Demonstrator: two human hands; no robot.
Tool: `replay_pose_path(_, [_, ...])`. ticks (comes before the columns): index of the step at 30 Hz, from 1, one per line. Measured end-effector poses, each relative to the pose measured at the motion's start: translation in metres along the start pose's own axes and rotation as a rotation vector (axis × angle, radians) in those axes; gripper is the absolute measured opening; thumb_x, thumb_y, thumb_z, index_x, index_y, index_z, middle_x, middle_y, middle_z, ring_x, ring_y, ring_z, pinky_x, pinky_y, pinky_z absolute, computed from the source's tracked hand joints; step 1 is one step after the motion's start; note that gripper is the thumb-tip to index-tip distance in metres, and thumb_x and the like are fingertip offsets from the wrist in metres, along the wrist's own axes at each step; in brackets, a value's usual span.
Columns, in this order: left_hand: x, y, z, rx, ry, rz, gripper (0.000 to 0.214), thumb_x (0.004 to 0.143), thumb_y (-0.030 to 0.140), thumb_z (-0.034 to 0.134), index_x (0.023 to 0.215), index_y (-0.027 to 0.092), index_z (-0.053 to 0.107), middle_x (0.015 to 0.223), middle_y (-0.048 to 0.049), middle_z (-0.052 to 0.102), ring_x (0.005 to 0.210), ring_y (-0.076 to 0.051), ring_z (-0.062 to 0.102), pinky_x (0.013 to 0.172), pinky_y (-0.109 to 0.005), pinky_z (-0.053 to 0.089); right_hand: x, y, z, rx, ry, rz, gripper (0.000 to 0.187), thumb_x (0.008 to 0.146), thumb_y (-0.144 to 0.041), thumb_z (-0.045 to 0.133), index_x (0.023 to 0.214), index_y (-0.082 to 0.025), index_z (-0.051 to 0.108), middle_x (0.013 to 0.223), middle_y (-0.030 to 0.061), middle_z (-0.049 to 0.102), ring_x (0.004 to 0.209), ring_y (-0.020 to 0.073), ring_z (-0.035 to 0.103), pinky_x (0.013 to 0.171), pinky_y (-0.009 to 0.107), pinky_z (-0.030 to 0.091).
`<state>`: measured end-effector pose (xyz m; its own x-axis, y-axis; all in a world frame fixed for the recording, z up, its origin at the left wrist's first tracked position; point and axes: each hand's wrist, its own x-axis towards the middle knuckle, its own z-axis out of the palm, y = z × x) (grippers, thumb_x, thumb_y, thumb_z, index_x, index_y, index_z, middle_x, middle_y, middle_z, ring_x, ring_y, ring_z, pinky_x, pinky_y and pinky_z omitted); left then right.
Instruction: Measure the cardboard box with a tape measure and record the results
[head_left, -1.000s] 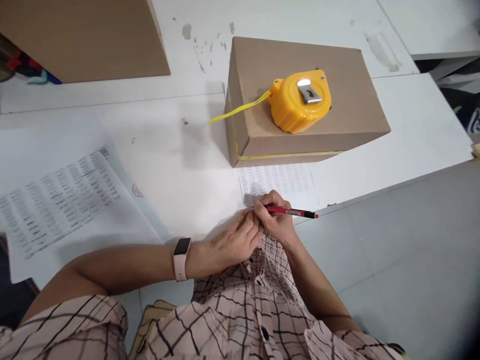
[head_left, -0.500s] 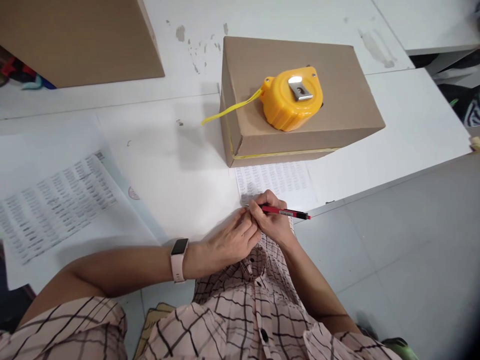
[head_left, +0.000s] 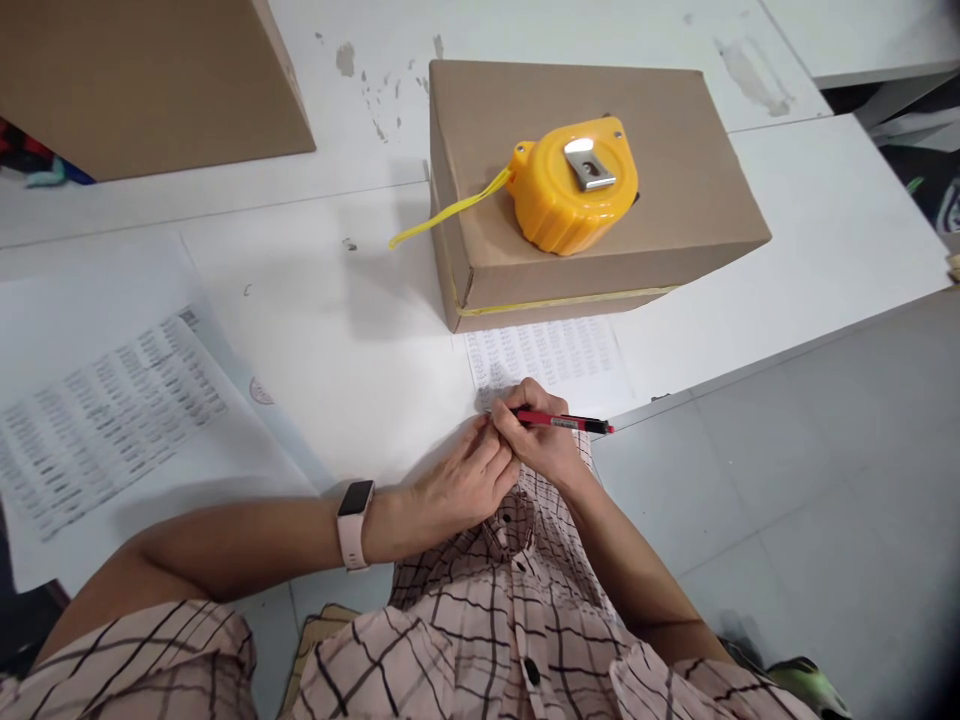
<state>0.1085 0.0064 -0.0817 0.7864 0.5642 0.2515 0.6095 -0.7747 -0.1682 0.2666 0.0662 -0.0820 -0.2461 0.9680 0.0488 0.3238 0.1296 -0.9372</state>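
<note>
A red and black pen is held in my right hand, its tip at the lower left of a printed sheet by the table's front edge. My left hand lies against the right one, fingers curled together; whatever they may hold is hidden. Behind the hands stands a closed cardboard box, resting over the far part of the sheet. On its top sits a yellow tape measure with a yellow wrist strap hanging past the box's left side.
More printed sheets lie on the white table to the left. A larger cardboard box stands at the back left, with coloured handles partly visible beside it. Grey floor tiles show beyond the table's front edge at right.
The view has shifted slightly, so the boxes and tape measure appear a little further left and up. Both hands and the pen keep nearly the same pose.
</note>
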Motion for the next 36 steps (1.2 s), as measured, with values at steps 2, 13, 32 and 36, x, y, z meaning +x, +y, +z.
replay_pose_path(2, [0.0005,-0.0004,-0.0004,-0.008,-0.002,0.007,0.043,0.097,0.021,0.052,0.134,-0.002,0.056,0.134,-0.0242,0.065,0.124,-0.036,0.062,0.113,-0.052,0.04,0.0001,0.0005,0.0003,0.004,0.016,-0.002,0.026,0.091,-0.025,0.063,0.072,-0.023,0.046,0.063,-0.0054,0.05,0.057,0.0099,0.045,0.054,0.027,0.039])
replay_pose_path(13, [0.0009,0.0004,0.0011,-0.046,0.01,0.001,0.042,0.097,0.019,0.053,0.132,-0.003,0.057,0.132,-0.0253,0.065,0.122,-0.035,0.063,0.112,-0.052,0.04,0.0006,0.0047,-0.0003,0.01,0.01,0.022,0.026,0.09,-0.026,0.063,0.071,-0.023,0.046,0.062,-0.0051,0.049,0.057,0.0106,0.044,0.054,0.027,0.039])
replay_pose_path(32, [-0.0006,0.0011,0.0029,-0.029,0.001,0.001,0.042,0.098,0.021,0.053,0.133,-0.001,0.056,0.133,-0.0243,0.065,0.123,-0.035,0.061,0.115,-0.053,0.037,0.0008,0.0022,-0.0005,-0.017,0.024,0.039,0.027,0.09,-0.027,0.064,0.071,-0.024,0.045,0.062,-0.0047,0.049,0.057,0.0108,0.044,0.053,0.028,0.037])
replay_pose_path(36, [-0.0012,0.0014,0.0035,-0.019,-0.011,0.003,0.044,0.099,0.022,0.052,0.136,-0.001,0.054,0.134,-0.0246,0.064,0.124,-0.034,0.061,0.115,-0.052,0.037,0.0009,0.0041,-0.0004,0.008,0.036,0.054,0.028,0.089,-0.026,0.063,0.071,-0.024,0.043,0.061,-0.0052,0.047,0.056,0.0107,0.042,0.052,0.028,0.036])
